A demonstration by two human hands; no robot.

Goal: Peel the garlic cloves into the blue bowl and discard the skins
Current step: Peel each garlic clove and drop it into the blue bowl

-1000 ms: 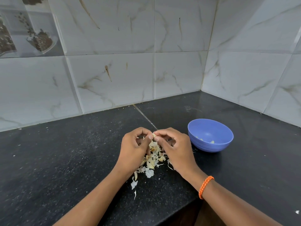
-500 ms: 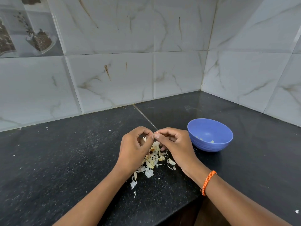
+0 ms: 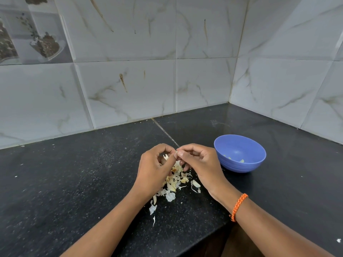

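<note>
My left hand [image 3: 154,169] and my right hand [image 3: 202,164] meet fingertip to fingertip above a heap of papery garlic skins [image 3: 176,180] on the black counter. Between the thumbs and forefingers both hands pinch a small garlic clove [image 3: 176,152], mostly hidden by the fingers. A bit of pale skin [image 3: 165,156] shows inside my curled left hand. The blue bowl [image 3: 240,153] stands just right of my right hand, with a few peeled cloves [image 3: 241,160] at its bottom.
The black granite counter [image 3: 74,182] runs into a tiled corner at the back right. Its front edge [image 3: 209,230] falls away under my right forearm, which wears an orange wrist band [image 3: 238,206]. Loose skin flakes [image 3: 153,208] trail toward me.
Both hands stay joined over the skin heap. My right hand has turned slightly, uncovering a skin piece on the counter beside it.
</note>
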